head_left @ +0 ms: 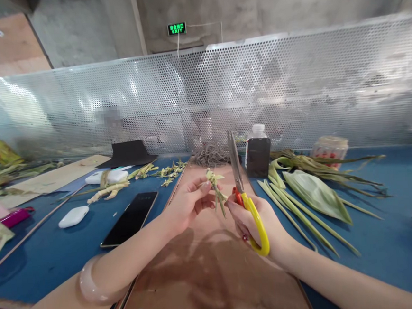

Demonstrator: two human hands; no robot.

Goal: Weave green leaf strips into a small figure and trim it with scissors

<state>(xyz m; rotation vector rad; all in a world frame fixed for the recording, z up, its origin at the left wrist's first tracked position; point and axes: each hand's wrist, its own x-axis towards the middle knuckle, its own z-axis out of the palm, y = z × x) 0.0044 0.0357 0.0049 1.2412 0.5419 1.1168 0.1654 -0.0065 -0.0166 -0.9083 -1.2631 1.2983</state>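
Between the thumb and fingers of my left hand (191, 201) is a small woven leaf piece (213, 180), pale green, with narrow strips hanging down from it. My right hand (256, 222) is closed around scissors (257, 224) with yellow and red handles. Their metal blades point up and look nearly closed, just right of the leaf piece. The right fingertips are close to the hanging strips; whether they pinch one is hard to tell. Both hands are above a brown board (208, 278).
Left on the blue table (53, 261) are a black phone (131, 220), a white case (73, 216) and leaf pieces (171, 170). A dark bottle (258, 152), long leaves (316, 196) and a jar (330, 148) stand or lie right. Grey cord (211, 155) is piled at the board's far end.
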